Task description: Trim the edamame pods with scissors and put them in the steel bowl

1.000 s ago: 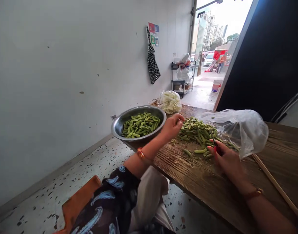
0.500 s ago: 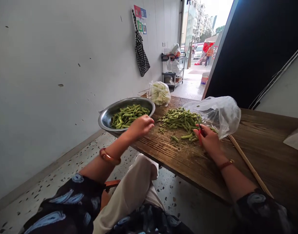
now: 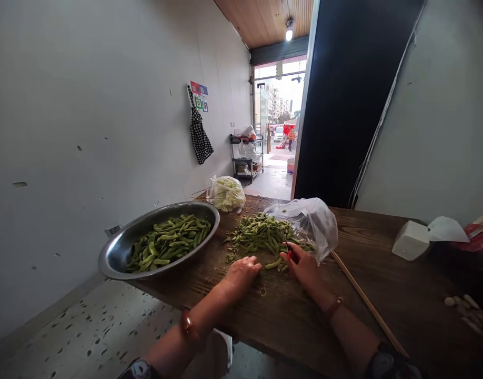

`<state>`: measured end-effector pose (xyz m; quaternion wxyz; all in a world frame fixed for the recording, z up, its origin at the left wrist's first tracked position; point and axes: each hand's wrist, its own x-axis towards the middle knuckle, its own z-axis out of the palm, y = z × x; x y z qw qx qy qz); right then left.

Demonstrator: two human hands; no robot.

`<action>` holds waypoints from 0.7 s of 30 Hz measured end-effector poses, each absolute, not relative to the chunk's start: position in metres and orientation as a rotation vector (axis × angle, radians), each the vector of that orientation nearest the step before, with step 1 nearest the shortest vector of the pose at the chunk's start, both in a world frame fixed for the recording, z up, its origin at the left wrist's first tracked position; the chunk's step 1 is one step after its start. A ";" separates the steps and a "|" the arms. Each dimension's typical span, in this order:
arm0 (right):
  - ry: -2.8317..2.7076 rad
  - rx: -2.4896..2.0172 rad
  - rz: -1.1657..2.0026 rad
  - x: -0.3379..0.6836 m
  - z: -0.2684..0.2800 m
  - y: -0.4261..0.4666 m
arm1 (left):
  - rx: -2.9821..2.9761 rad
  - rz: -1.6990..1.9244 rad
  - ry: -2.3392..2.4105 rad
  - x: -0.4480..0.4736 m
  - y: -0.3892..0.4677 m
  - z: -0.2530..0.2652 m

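My right hand (image 3: 302, 266) is closed around red-handled scissors (image 3: 291, 253), whose blades point toward a heap of green soybean pods (image 3: 261, 234) on the wooden table. A few loose pods (image 3: 273, 264) lie just left of that hand. My left hand (image 3: 243, 269) rests low over the table at the near edge of the heap, fingers curled down; whatever they grip is hidden. To its left, a large steel bowl (image 3: 109, 258) holds many more pods (image 3: 170, 242).
A clear plastic bag (image 3: 318, 223) lies beside the heap, and a tied bag of pale vegetable (image 3: 228, 193) sits behind. A wooden stick (image 3: 368, 302) crosses the table on the right. Farther right are a tissue pack (image 3: 411, 240) and several peanuts (image 3: 468, 310).
My left hand has moved from beside the bowl's rim to the near side of the heap. My right hand still holds the scissors. The camera view has tilted up and turned right.
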<state>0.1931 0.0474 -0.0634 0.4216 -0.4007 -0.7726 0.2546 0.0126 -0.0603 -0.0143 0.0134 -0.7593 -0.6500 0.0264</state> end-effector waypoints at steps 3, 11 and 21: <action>-1.946 -1.003 0.640 0.193 -0.063 0.047 | -2.369 -0.124 -2.147 0.007 -0.057 -0.014; -1.926 -1.013 0.629 0.194 -0.061 0.045 | -2.458 -1.976 -2.306 -0.003 -0.012 -0.014; -1.842 -1.112 0.643 0.203 -0.048 0.045 | -2.370 -2.907 -2.010 0.017 0.029 -0.012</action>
